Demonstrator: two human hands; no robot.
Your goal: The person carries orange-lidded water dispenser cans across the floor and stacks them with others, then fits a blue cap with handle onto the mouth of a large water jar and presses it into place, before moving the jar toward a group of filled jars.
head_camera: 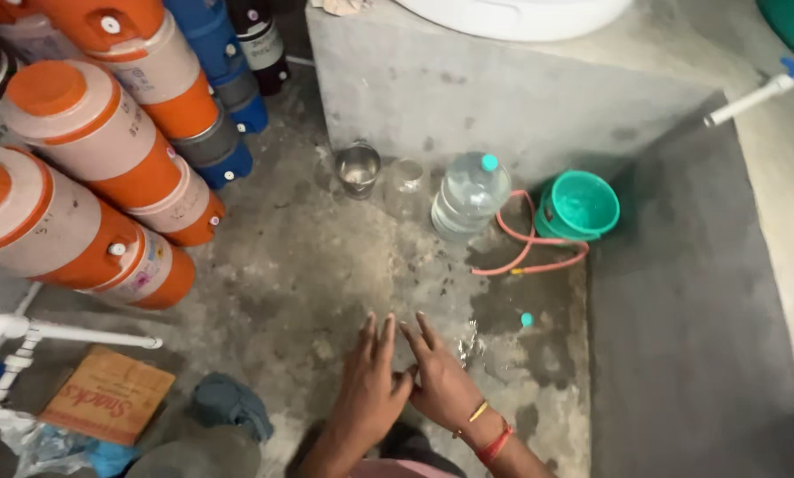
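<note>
Fingers [381,332] of both hands are stretching flat and spread over the wet concrete floor [291,265], gripping nothing; the left hand [370,385] and right hand [445,381] are touching at the thumbs, fingertips pointing away from the person toward the wall. The forearms are running off the bottom edge. Ahead, well apart from the hands, a clear water bottle [469,196] with a teal cap is leaning toward the upper right, beside a steel cup [359,168], a barely visible glass [406,181] and a green bucket [580,206]. A small teal cap [526,319] is lying near the right hand.
</note>
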